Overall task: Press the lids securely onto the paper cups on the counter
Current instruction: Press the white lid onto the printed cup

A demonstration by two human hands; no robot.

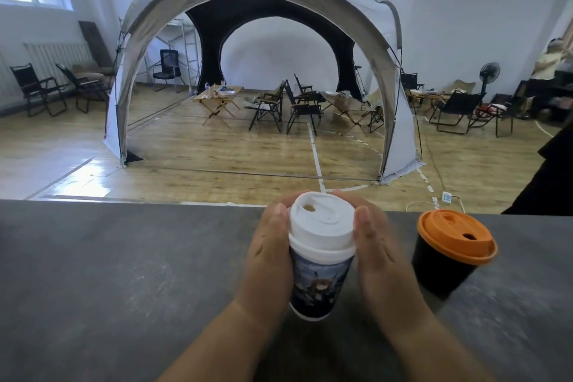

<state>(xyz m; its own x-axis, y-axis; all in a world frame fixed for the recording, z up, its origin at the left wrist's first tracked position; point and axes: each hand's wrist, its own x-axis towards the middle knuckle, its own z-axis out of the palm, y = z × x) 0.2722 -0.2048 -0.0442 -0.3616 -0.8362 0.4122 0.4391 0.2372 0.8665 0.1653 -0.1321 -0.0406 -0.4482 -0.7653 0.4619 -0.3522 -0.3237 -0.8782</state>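
White lid (322, 220) on printed cup (319, 285): left hand (269, 257), right hand (378, 254) clasp rim, pressing step; next likely firm downward squeeze all round.

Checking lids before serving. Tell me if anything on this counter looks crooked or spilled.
The orange plastic lid on the black paper cup sits tilted, lower on its right edge, so it looks only partly seated. The white lid on the printed cup looks level. No spill shows on the grey counter.
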